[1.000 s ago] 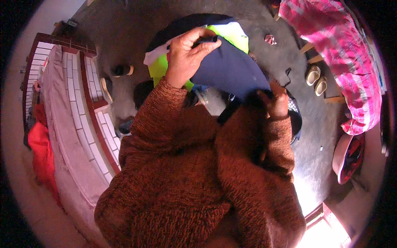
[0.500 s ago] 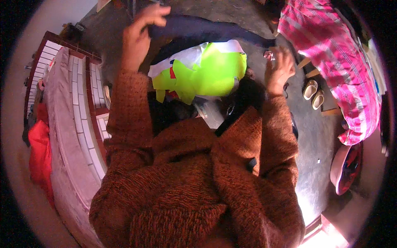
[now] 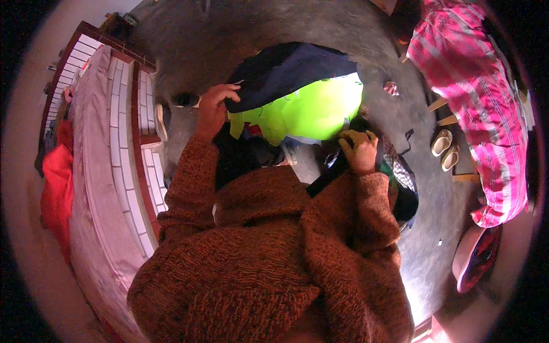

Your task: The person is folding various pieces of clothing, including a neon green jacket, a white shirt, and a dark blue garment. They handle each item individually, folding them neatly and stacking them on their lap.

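Note:
A dark navy cloth (image 3: 291, 71) lies spread over the far part of a bright neon-yellow fabric piece (image 3: 311, 111) in front of my lap. At its left corner, my left hand (image 3: 215, 110) pinches the navy cloth between thumb and fingers. My right hand (image 3: 360, 151) is nearer to me, beside the lower right of the neon fabric, with its fingers curled in. Whatever those fingers hold, if anything, is hidden. Dark fabric covers my lap below both pieces.
A bed with a pale pink cover (image 3: 94, 171) and white-tiled base runs along the left. Pink plaid cloth (image 3: 469, 97) drapes over furniture at right, near cream slippers (image 3: 442, 143) and a pink basin (image 3: 472, 257). Patterned cloth (image 3: 400, 171) hangs beside my right forearm.
The navy cloth has come down from the air and spread over the neon fabric, covering its white far edge. Both hands have lowered toward me, and the right hand's fingers have curled.

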Demonstrator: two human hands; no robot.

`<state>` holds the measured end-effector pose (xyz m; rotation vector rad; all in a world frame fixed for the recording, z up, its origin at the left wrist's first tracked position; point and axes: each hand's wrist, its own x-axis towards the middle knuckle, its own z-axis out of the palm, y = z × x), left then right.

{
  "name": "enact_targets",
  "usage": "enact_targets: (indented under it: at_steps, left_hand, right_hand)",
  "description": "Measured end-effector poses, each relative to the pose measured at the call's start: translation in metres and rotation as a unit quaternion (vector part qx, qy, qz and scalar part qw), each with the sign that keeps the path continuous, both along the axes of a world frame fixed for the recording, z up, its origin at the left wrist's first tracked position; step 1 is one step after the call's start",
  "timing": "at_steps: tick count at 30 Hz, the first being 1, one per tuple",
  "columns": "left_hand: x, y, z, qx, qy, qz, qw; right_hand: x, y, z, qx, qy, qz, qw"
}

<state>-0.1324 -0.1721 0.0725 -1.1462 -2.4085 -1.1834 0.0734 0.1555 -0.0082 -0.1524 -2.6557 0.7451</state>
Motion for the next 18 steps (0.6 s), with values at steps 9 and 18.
enact_targets:
  at_steps: [9,18]
  left_hand:
    - [0.013,0.023,0.033,0.002,-0.05,0.125,0.991]
    - [0.013,0.018,0.053,0.016,0.07,0.012,0.997]
  right_hand:
    - [0.0,0.0,0.003,-0.028,0.0,-0.007,1.0]
    - [0.003,-0.001,0.005,-0.006,0.0,-0.021,1.0]
